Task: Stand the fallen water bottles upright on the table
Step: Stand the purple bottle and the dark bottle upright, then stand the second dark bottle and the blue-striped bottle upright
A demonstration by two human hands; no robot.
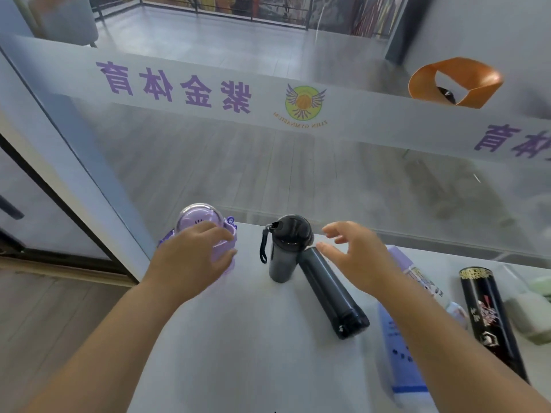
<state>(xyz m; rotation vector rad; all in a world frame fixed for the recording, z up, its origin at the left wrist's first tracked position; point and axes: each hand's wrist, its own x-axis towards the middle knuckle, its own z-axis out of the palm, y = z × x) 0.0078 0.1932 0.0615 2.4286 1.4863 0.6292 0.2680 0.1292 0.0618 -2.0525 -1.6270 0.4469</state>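
A purple bottle (198, 223) with a clear domed lid stands upright at the table's far left; my left hand (193, 257) is wrapped around its body. A smoky grey bottle (283, 257) with a black flip cap and strap stands upright in the middle. A dark slim bottle (329, 287) lies on its side just right of it. My right hand (357, 257) hovers above that lying bottle's far end, fingers spread and holding nothing. A lilac printed bottle (417, 272) and a black patterned bottle (489, 320) lie further right, and a blue-white bottle (396, 353) lies under my right forearm.
The white table (238, 338) ends at a glass wall (268, 159) just behind the bottles. Its left edge drops to a wooden floor. A pale green bottle (536, 311) lies at the far right edge.
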